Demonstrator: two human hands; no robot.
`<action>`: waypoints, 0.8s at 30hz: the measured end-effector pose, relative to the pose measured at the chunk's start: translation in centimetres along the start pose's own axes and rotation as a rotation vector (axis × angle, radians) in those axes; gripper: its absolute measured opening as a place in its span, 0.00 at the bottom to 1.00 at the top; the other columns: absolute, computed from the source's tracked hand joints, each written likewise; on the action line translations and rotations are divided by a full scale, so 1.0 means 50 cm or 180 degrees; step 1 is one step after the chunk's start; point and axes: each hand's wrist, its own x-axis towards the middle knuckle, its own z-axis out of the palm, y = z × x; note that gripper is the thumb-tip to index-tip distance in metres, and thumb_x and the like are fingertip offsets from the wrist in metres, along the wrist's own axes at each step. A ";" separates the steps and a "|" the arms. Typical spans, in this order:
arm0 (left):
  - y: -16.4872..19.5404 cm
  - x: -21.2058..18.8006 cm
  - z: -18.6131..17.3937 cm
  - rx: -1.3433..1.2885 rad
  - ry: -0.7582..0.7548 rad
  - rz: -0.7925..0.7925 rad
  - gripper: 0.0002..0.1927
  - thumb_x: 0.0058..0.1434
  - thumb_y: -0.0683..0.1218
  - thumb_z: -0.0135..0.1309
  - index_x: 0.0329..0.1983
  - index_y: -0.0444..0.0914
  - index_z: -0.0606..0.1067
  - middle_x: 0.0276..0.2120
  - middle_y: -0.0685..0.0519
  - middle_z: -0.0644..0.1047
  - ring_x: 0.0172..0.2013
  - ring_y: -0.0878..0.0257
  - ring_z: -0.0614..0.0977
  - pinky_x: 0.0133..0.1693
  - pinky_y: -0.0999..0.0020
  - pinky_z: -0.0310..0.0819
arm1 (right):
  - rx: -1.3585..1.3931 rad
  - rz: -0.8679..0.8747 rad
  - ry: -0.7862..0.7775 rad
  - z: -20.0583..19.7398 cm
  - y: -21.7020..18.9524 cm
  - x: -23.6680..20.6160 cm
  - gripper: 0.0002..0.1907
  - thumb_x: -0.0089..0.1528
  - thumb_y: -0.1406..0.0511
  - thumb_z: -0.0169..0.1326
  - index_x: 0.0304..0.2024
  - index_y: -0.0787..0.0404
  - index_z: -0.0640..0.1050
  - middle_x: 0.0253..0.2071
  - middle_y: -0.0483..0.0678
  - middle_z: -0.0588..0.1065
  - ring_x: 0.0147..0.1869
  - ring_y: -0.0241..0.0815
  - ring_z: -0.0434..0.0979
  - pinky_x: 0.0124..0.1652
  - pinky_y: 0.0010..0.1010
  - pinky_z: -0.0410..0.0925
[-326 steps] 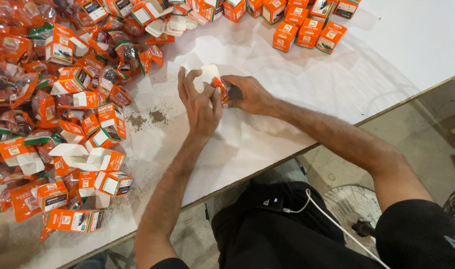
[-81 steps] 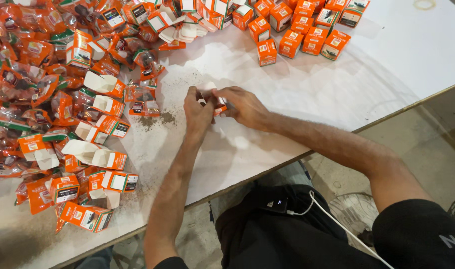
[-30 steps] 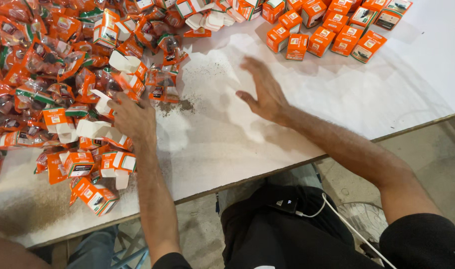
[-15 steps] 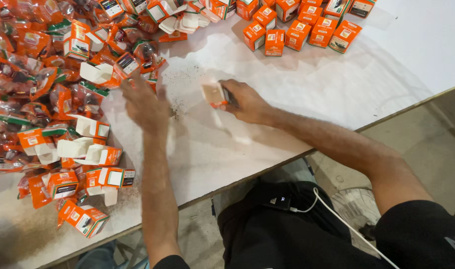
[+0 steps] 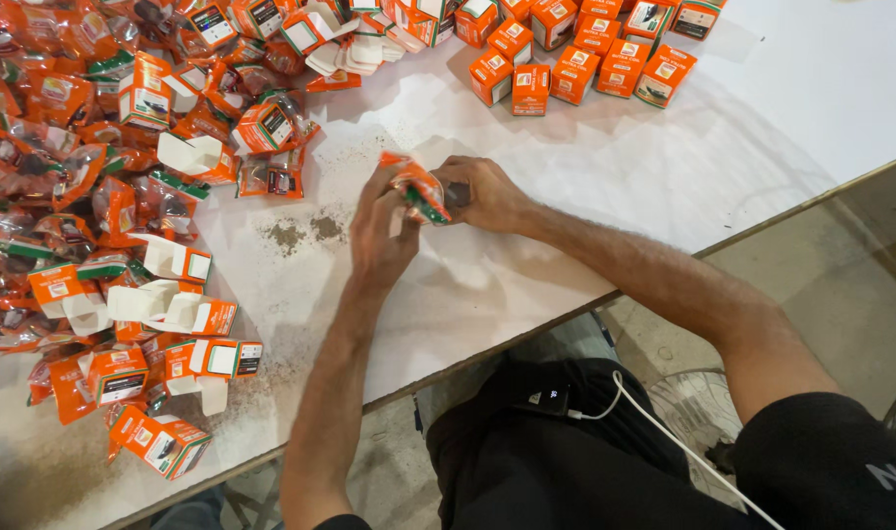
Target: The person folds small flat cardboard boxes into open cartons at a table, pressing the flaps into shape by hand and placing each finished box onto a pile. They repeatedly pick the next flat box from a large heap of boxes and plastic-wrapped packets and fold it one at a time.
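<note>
- Hands first: your left hand (image 5: 384, 231) and right hand (image 5: 482, 191) are both closed on one small orange plastic packet (image 5: 415, 186), pinched between them just above the white tabletop (image 5: 782, 128).
- That packet sits tilted, with a green strip along one edge, roughly in the middle of the bare part of the tabletop.
- Can't tell what's inside it, your fingers cover too much.
- Off to your left there's a big heap of orange packets (image 5: 45, 167), with open orange-and-white cartons (image 5: 178, 260) mixed in along its near edge.
- Up top, a cluster of closed orange boxes (image 5: 575, 69) stands upright, well apart from your hands.
- Two dark smudges (image 5: 305, 233) mark the tabletop just left of your left hand.
</note>
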 end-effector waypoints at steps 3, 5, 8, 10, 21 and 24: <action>0.011 0.017 -0.003 0.0518 -0.0339 0.0119 0.21 0.61 0.34 0.56 0.59 0.32 0.72 0.57 0.40 0.74 0.66 0.39 0.72 0.67 0.42 0.66 | -0.0006 -0.0057 -0.0025 -0.002 -0.003 0.000 0.30 0.48 0.61 0.73 0.52 0.60 0.80 0.45 0.51 0.77 0.48 0.52 0.79 0.46 0.40 0.72; 0.013 0.017 -0.007 0.0583 -0.0512 0.0097 0.21 0.62 0.39 0.58 0.60 0.32 0.73 0.56 0.41 0.75 0.68 0.39 0.70 0.68 0.39 0.61 | 0.0028 -0.0067 0.0001 -0.002 -0.004 -0.002 0.30 0.49 0.61 0.73 0.53 0.59 0.80 0.45 0.51 0.77 0.48 0.53 0.79 0.47 0.40 0.72; 0.015 0.005 0.002 0.0439 -0.0531 -0.0207 0.16 0.65 0.43 0.61 0.55 0.33 0.77 0.55 0.46 0.76 0.71 0.39 0.65 0.70 0.40 0.58 | 0.0023 -0.0080 0.0014 -0.002 -0.001 -0.004 0.29 0.51 0.60 0.72 0.53 0.58 0.80 0.45 0.51 0.77 0.48 0.53 0.79 0.47 0.41 0.72; 0.014 -0.007 0.023 0.0698 -0.0376 -0.0425 0.11 0.65 0.40 0.58 0.50 0.35 0.80 0.56 0.47 0.75 0.72 0.39 0.61 0.71 0.41 0.57 | -0.0070 -0.0239 0.0062 0.000 0.002 -0.003 0.29 0.50 0.58 0.74 0.51 0.59 0.79 0.44 0.51 0.77 0.49 0.54 0.78 0.47 0.42 0.71; -0.060 -0.016 0.073 -0.1136 0.0091 -0.2924 0.29 0.59 0.38 0.58 0.64 0.38 0.65 0.55 0.43 0.70 0.46 0.56 0.78 0.45 0.62 0.78 | -0.0223 -0.0332 0.0061 0.006 -0.003 -0.002 0.28 0.52 0.59 0.72 0.50 0.60 0.77 0.45 0.54 0.75 0.52 0.59 0.75 0.49 0.47 0.69; -0.077 0.004 0.060 -0.1059 -0.0374 -0.3154 0.19 0.56 0.40 0.59 0.52 0.35 0.73 0.42 0.44 0.79 0.36 0.62 0.81 0.38 0.66 0.77 | -0.0316 -0.0554 0.0177 0.009 -0.008 -0.004 0.30 0.52 0.62 0.71 0.55 0.62 0.75 0.50 0.57 0.75 0.55 0.62 0.74 0.51 0.49 0.68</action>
